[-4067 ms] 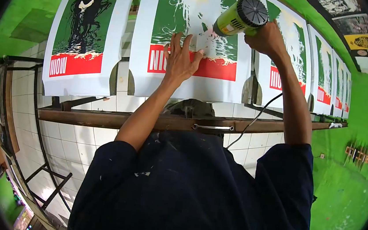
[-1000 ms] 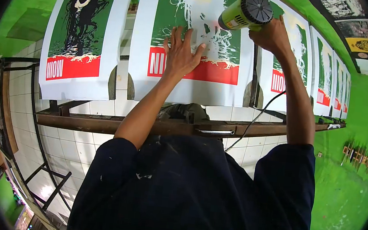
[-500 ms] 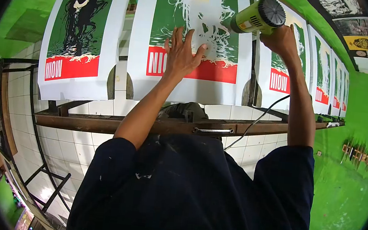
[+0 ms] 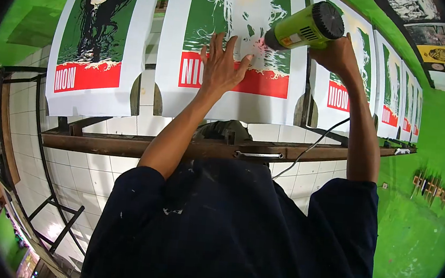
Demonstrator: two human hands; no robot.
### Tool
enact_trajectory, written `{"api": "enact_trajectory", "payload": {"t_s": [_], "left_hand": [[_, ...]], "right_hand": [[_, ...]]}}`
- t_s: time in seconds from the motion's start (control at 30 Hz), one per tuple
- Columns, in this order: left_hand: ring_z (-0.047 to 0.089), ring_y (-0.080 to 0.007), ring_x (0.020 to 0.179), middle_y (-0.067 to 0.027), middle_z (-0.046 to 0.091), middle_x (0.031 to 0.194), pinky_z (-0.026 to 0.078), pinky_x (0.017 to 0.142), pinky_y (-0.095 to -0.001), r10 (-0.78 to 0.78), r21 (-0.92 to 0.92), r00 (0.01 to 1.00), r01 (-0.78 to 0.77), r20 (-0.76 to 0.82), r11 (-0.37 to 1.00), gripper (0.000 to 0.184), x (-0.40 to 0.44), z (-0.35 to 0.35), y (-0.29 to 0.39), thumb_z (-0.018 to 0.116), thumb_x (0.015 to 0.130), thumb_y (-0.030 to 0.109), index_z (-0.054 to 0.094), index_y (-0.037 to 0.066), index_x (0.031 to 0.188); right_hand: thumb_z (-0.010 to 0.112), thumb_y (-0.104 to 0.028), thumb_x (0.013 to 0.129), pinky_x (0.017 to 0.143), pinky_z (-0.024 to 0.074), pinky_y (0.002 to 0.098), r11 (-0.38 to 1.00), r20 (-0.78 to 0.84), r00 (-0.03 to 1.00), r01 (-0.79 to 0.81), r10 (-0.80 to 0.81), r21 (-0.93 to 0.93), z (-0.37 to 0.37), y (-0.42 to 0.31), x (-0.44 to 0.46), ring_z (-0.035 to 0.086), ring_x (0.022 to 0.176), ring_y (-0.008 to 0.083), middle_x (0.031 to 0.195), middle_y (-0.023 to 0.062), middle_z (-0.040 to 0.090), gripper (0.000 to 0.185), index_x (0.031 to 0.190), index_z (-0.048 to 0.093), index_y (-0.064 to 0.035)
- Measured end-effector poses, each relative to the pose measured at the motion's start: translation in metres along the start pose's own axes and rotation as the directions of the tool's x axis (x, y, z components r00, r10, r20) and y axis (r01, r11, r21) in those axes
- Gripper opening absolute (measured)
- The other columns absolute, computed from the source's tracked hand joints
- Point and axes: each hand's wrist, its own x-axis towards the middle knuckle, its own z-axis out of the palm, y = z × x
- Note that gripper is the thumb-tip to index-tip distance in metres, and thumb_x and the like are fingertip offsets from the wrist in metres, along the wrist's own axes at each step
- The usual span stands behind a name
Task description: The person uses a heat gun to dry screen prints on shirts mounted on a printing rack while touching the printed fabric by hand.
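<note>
A green heat gun (image 4: pixel 300 31) with a black rear cap is gripped by my right hand (image 4: pixel 338 56). Its nozzle points left and down at a white printed sheet (image 4: pixel 262 86), and a reddish glow shows on the print by the tip. My left hand (image 4: pixel 221 69) is spread over the same sheet, fingers apart and holding nothing; whether the palm presses on it I cannot tell. The print has a green field, a pale figure with wavy lines, and a red band with white letters partly covered by my left hand.
To the left lies a similar print (image 4: pixel 86 77) with a black figure. Several more prints (image 4: pixel 339 96) run off to the right. A brown metal rail (image 4: pixel 194 151) crosses in front of my body, with a wrench (image 4: pixel 258 156) on it. A power cord (image 4: pixel 307 150) hangs over the rail.
The heat gun has shifted a little down and left, its nozzle now closer to my left hand. A reddish glow now shows at its tip. My left hand stays nearly in place.
</note>
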Motion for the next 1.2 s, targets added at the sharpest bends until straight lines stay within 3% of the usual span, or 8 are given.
{"api": "enact_trajectory", "payload": {"t_s": [0.13, 0.27, 0.43, 0.57, 0.67, 0.83, 1.0, 1.2], "left_hand": [[0.026, -0.0419, 0.144, -0.0233, 0.035, 0.148, 0.016, 0.111, -0.0636, 0.003, -0.008, 1.000, -0.003, -0.002, 1.000, 0.070, -0.003, -0.002, 0.001, 0.051, 0.096, 0.056, 0.046, 0.004, 0.142], [0.025, -0.0416, 0.145, -0.0231, 0.035, 0.148, 0.016, 0.111, -0.0642, -0.008, -0.009, 1.000, 0.008, 0.010, 1.000, 0.071, -0.008, -0.002, -0.001, 0.051, 0.095, 0.057, 0.045, 0.004, 0.142], [0.023, -0.0410, 0.146, -0.0229, 0.033, 0.150, 0.016, 0.111, -0.0645, -0.002, -0.004, 0.999, 0.002, 0.038, 1.000, 0.072, -0.011, -0.001, 0.002, 0.050, 0.095, 0.059, 0.045, 0.005, 0.143], [0.023, -0.0426, 0.146, -0.0248, 0.032, 0.150, 0.018, 0.111, -0.0659, 0.002, -0.018, 0.999, -0.001, 0.048, 1.000, 0.075, -0.012, -0.001, 0.003, 0.053, 0.093, 0.059, 0.045, 0.004, 0.143], [0.023, -0.0436, 0.145, -0.0256, 0.032, 0.150, 0.018, 0.111, -0.0669, 0.010, -0.032, 0.998, -0.008, 0.055, 0.999, 0.076, -0.013, -0.002, 0.006, 0.054, 0.092, 0.059, 0.045, 0.003, 0.143], [0.022, -0.0440, 0.146, -0.0254, 0.031, 0.150, 0.017, 0.111, -0.0684, 0.001, -0.039, 0.997, 0.003, 0.082, 0.999, 0.077, -0.016, -0.003, 0.007, 0.053, 0.092, 0.059, 0.044, 0.003, 0.143], [0.021, -0.0438, 0.146, -0.0255, 0.031, 0.151, 0.016, 0.111, -0.0693, 0.001, -0.032, 0.997, 0.002, 0.083, 0.999, 0.077, -0.016, -0.003, 0.008, 0.053, 0.092, 0.060, 0.044, 0.003, 0.144], [0.020, -0.0440, 0.147, -0.0254, 0.029, 0.152, 0.015, 0.112, -0.0690, -0.009, -0.041, 0.995, 0.013, 0.099, 0.999, 0.077, -0.015, -0.002, 0.011, 0.054, 0.092, 0.059, 0.044, 0.003, 0.144]], "right_hand": [[0.077, -0.018, 0.071, 0.104, 0.0453, 0.0468, 0.988, -0.029, 0.994, 0.105, -0.109, -0.114, 0.003, 0.002, -0.012, 0.071, 0.094, 0.0297, 0.099, 0.0147, 0.074, 0.037, 0.106, 0.070, -0.0069], [0.075, -0.016, 0.072, 0.099, 0.0500, 0.0427, 0.999, -0.001, 0.999, 0.034, -0.034, 0.029, -0.003, 0.001, -0.022, 0.071, 0.090, 0.0318, 0.098, 0.0148, 0.074, 0.035, 0.105, 0.070, -0.0067], [0.074, -0.014, 0.072, 0.094, 0.0529, 0.0433, 0.994, -0.095, 0.992, 0.081, -0.087, -0.075, -0.002, 0.004, -0.033, 0.072, 0.087, 0.0320, 0.097, 0.0151, 0.074, 0.034, 0.105, 0.070, -0.0059], [0.074, -0.022, 0.074, 0.111, 0.0334, 0.0609, 0.995, 0.008, 1.000, 0.008, -0.009, 0.097, -0.003, 0.005, -0.043, 0.069, 0.096, 0.0359, 0.098, 0.0151, 0.073, 0.038, 0.110, 0.070, -0.0145], [0.076, -0.008, 0.069, 0.083, 0.0579, 0.0411, 0.992, -0.114, 0.986, 0.115, -0.119, -0.041, -0.006, 0.001, -0.046, 0.072, 0.089, 0.0306, 0.097, 0.0205, 0.073, 0.039, 0.105, 0.068, 0.0009], [0.074, -0.012, 0.071, 0.099, 0.0497, 0.0463, 0.979, -0.067, 0.996, 0.075, -0.063, 0.187, 0.000, 0.007, -0.051, 0.071, 0.090, 0.0339, 0.100, 0.0160, 0.074, 0.037, 0.107, 0.069, -0.0048], [0.076, -0.018, 0.071, 0.110, 0.0352, 0.0588, 0.996, -0.034, 0.995, 0.092, -0.092, 0.002, -0.001, 0.003, -0.060, 0.070, 0.093, 0.0345, 0.100, 0.0143, 0.074, 0.039, 0.107, 0.069, -0.0073], [0.075, -0.017, 0.070, 0.109, 0.0370, 0.0568, 0.999, -0.087, 0.995, 0.043, -0.045, -0.027, -0.008, 0.001, -0.069, 0.070, 0.093, 0.0352, 0.098, 0.0143, 0.073, 0.037, 0.106, 0.069, -0.0067]]}}
